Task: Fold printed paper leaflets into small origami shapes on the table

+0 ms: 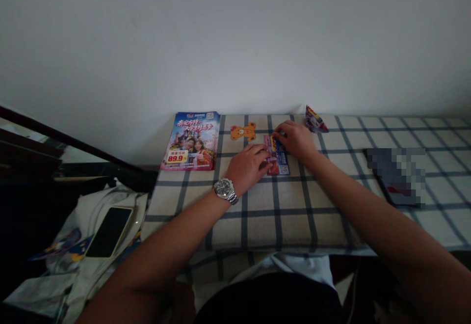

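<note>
A narrow folded strip of printed leaflet paper [278, 159] lies on the checked cloth surface [294, 206]. My left hand [248, 166], with a metal watch on the wrist, presses its fingers flat on the strip's left edge. My right hand [296, 140] holds down the strip's far end with curled fingers. A folded paper boat shape [315, 120] made of the same kind of paper sits just beyond my right hand, near the wall.
A stack of colourful leaflets [192, 140] lies at the surface's far left corner. An orange bear figure [243, 131] is printed or lying beside it. A dark flat item [397, 175] lies at the right. A phone [109, 231] rests on clutter to the lower left.
</note>
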Demonstrator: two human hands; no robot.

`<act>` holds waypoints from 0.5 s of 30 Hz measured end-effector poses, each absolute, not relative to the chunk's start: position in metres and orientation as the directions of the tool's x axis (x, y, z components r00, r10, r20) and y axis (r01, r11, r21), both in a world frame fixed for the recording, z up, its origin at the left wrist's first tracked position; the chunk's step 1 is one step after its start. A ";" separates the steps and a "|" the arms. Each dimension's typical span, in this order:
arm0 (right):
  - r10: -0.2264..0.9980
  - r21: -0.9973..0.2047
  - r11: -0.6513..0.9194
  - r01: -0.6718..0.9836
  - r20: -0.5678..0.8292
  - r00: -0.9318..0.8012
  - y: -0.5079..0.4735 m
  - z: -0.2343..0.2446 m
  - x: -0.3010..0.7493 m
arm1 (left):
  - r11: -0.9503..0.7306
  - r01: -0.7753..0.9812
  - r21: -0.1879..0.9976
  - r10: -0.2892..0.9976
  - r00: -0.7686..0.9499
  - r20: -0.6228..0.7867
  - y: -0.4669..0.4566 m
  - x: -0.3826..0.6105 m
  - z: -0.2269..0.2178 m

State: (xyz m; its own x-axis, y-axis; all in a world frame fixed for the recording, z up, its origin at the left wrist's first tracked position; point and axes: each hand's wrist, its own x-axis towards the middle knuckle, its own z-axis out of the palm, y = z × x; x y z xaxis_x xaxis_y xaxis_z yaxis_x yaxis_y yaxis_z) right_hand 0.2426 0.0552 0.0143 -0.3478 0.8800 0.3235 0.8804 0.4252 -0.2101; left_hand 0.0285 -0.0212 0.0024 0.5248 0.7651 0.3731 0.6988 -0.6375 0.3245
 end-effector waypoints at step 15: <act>0.877 -0.196 0.458 0.867 0.259 -0.405 0.048 0.023 0.241 | -0.625 0.708 0.329 0.775 0.514 0.368 -0.023 0.030 0.004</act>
